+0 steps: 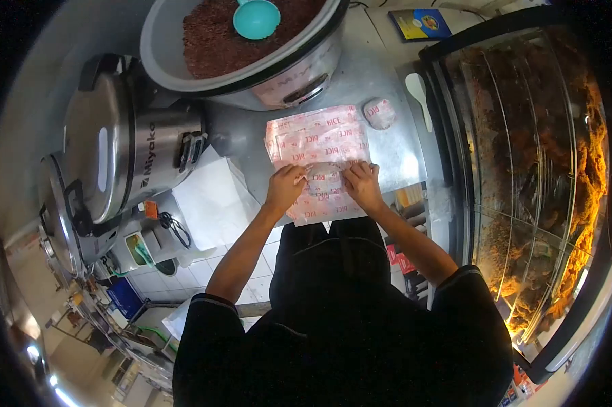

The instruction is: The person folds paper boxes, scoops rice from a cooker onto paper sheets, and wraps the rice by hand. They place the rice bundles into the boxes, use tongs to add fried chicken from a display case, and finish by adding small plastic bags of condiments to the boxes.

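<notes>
Printed wrapping paper [313, 139] with red lettering lies on the metal counter in front of the person. At its near part, a sheet is folded over a rounded lump [326, 179]. My left hand [287, 186] pinches the left edge of this wrap, and my right hand [362, 183] pinches its right edge. A small round wrapped packet [379, 114] sits just beyond the paper's upper right corner. Above the paper stands a large open cooker [279, 91] of reddish-brown rice [214, 41], with a turquoise scoop [256, 19] resting in it.
Closed steel cookers [163, 146] stand at the left, near white paper sheets [214, 203]. A white spoon [419, 98] lies at the counter's right side. Beyond it is a lit glass display case [530, 169] with fried food. A blue-and-yellow box [420, 24] is at the top.
</notes>
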Demonstrator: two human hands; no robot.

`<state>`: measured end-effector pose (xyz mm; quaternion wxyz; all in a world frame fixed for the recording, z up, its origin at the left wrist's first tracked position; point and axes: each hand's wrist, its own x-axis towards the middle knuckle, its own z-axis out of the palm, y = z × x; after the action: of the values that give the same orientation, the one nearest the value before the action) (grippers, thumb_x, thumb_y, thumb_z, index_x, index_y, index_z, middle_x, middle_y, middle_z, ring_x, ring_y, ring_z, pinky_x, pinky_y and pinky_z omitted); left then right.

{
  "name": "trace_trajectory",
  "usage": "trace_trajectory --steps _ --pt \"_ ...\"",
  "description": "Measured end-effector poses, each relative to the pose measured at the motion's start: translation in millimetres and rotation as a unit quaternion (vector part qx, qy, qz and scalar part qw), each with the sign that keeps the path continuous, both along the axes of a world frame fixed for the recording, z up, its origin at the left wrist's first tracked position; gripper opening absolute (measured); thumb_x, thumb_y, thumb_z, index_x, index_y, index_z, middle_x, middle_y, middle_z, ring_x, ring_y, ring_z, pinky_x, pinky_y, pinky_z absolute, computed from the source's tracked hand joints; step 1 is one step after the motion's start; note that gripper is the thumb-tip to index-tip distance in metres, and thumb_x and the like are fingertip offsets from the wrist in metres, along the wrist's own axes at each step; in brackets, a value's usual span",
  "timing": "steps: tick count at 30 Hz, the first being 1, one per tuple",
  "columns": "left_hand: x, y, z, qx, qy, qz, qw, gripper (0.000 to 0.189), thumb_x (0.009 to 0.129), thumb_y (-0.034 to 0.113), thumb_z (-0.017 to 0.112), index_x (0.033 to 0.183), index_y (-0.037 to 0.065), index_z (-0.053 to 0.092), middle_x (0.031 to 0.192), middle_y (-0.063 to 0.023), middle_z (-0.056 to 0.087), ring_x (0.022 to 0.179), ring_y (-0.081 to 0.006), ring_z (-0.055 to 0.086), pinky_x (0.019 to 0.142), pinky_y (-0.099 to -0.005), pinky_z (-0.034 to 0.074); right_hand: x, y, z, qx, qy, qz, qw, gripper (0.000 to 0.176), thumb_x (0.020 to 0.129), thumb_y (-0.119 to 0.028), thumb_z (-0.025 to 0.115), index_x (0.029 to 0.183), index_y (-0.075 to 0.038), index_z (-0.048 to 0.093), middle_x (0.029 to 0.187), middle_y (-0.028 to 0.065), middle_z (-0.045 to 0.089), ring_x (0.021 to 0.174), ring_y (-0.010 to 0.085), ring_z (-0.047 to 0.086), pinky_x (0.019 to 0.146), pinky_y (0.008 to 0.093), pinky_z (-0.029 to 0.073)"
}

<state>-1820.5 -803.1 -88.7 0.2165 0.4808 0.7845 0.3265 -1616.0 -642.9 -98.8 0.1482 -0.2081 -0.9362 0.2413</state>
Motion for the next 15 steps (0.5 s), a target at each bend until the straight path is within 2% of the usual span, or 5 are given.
trace_trajectory --steps 4,8,10,13,15 --pt "14.7 -6.8 3.5 0.001 -0.006 0.063 0.998 0.023 0.076 0.002 0.072 0.098 0.008 0.070 0.093 -0.0091 0.066 0.083 -0.0312 0.067 0.074 -0.0417 0.057 2.0 -3.2 -11.1 -0.041 0.029 -0.038 0.998 0.030 0.077 -0.008 0.070 0.107 -0.010 0.064 0.102 0.0069 0.060 0.098 0.0287 0.056 0.085 0.0440 0.040" --pt "14.4 -22.5 -16.8 0.012 0.081 -0.028 0.996 0.025 0.079 0.003 0.070 0.104 0.003 0.069 0.103 -0.0106 0.067 0.095 -0.0315 0.065 0.083 -0.0419 0.056 9.2 -1.9 -15.0 -0.052 0.014 -0.033 0.998 0.037 0.074 -0.004 0.073 0.109 -0.011 0.067 0.100 0.0053 0.062 0.101 0.0260 0.059 0.087 0.0447 0.040" --pt "17.2 -22.5 -14.6 0.013 0.139 -0.075 0.987 0.025 0.080 0.003 0.070 0.105 0.003 0.070 0.110 -0.0103 0.066 0.104 -0.0331 0.061 0.090 -0.0428 0.054 13.0 -4.4 -13.2 0.001 0.002 -0.017 1.000 0.037 0.075 -0.007 0.073 0.112 -0.012 0.067 0.105 0.0039 0.063 0.111 0.0254 0.058 0.090 0.0472 0.037" --pt "25.2 -32.2 -10.1 0.018 0.192 -0.109 0.975 0.026 0.082 0.003 0.068 0.108 0.002 0.069 0.107 -0.0104 0.067 0.109 -0.0312 0.059 0.098 -0.0419 0.050 21.5 -9.3 -12.9 0.074 -0.027 0.006 0.997 0.038 0.078 -0.013 0.073 0.115 -0.015 0.066 0.115 0.0023 0.065 0.124 0.0251 0.053 0.095 0.0509 0.033" --pt "27.9 -39.4 -0.4 0.045 0.160 -0.124 0.978 0.028 0.082 0.005 0.069 0.110 0.002 0.069 0.112 -0.0101 0.067 0.109 -0.0307 0.060 0.100 -0.0413 0.048 29.3 -10.4 -7.8 0.065 -0.038 0.024 0.997 0.038 0.080 -0.017 0.072 0.117 -0.016 0.065 0.123 0.0018 0.063 0.130 0.0250 0.049 0.098 0.0524 0.031"
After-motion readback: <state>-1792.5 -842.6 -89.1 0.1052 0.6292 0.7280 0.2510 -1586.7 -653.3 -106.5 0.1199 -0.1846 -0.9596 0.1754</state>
